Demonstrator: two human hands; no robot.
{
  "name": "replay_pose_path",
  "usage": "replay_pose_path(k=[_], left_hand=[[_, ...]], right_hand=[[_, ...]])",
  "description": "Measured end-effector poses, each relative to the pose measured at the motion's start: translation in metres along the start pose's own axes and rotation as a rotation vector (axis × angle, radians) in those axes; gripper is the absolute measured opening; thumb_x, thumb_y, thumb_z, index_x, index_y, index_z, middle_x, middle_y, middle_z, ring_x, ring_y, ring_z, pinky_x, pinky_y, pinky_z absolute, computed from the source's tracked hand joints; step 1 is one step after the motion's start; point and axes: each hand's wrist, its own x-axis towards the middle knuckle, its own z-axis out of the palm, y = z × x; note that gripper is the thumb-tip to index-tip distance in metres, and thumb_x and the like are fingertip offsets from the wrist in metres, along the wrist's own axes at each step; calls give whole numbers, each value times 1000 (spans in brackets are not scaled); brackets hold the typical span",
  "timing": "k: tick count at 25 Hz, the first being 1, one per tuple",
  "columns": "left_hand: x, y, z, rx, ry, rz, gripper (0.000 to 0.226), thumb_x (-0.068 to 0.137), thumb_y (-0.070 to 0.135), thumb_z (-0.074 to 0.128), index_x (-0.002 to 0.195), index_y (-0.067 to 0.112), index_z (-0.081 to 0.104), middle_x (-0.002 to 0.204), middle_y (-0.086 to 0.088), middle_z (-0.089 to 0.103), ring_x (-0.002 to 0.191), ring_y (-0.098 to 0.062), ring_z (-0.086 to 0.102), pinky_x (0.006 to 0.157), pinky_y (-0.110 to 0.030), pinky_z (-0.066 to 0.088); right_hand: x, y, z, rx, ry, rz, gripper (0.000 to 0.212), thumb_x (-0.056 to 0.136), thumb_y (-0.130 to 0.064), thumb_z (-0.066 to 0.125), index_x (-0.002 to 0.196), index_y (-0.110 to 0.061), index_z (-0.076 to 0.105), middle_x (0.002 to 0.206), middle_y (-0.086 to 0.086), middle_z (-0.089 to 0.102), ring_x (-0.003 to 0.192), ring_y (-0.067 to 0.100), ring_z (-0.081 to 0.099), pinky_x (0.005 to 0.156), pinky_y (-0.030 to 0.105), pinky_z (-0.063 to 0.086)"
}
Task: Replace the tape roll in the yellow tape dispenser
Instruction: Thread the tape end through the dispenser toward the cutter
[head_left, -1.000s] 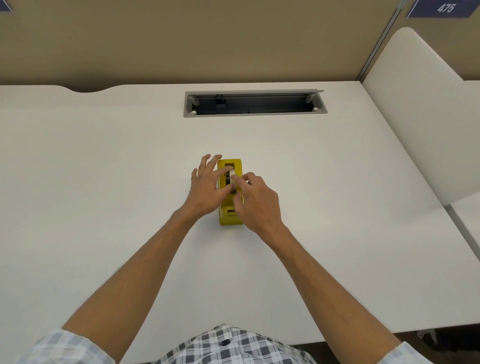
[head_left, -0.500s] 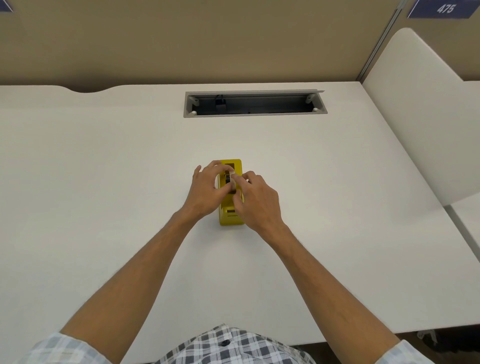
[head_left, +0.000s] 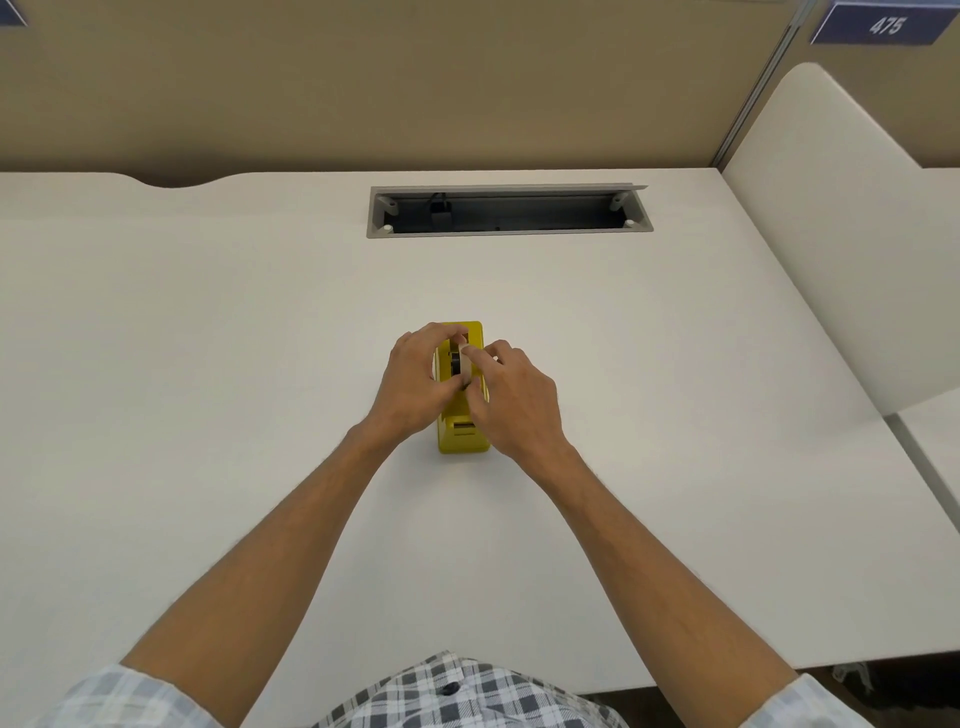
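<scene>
At mid-worktop (head_left: 208, 364) I see my left hand (head_left: 415, 384) and right hand (head_left: 511, 400) meeting over the dispenser (head_left: 464, 434), fingers of both curled and pinching the roll (head_left: 460, 361) from either side. That roll sits upright in the dispenser's slot. Beyond them lies a cable tray (head_left: 509, 210).

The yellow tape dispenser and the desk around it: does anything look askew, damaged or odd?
Nothing stands out. The yellow tape dispenser stands upright and square on the white desk, while the left hand and right hand pinch the tape roll at its top.
</scene>
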Motion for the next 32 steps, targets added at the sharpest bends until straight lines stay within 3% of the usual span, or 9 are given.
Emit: replay_pose_path(k=[5,12,21,32], left_hand=[[0,0,0,19,10,-1,47,79,17,73,124,18,59,120,5,65,111,-16,56,103,-34,40],[-1,-1,-1,21,14,12,39,79,18,73,115,20,62,116,8,65,96,-3,49,103,-40,38],[-4,-7,-4,-28,-35,-11,31,82,23,72,112,28,66,122,5,60,118,-16,54,99,-42,46],[-4,-8,-3,-19,-43,-25,38,83,26,71,120,29,65,130,2,59,123,-21,52,101,-48,44]], right_hand=[[10,1,-6,21,4,0,28,99,-27,46,123,-26,60,105,1,60,89,20,58,55,28,41],[19,3,-10,-29,-18,-42,22,98,-25,50,105,-20,70,100,0,62,90,19,56,58,29,41],[24,0,-11,-74,32,-92,16,95,-20,56,97,-21,72,91,-1,67,79,21,57,54,26,28],[31,-4,-12,-178,-42,-108,16,94,-17,54,98,-19,69,97,-1,65,83,19,59,55,29,32]])
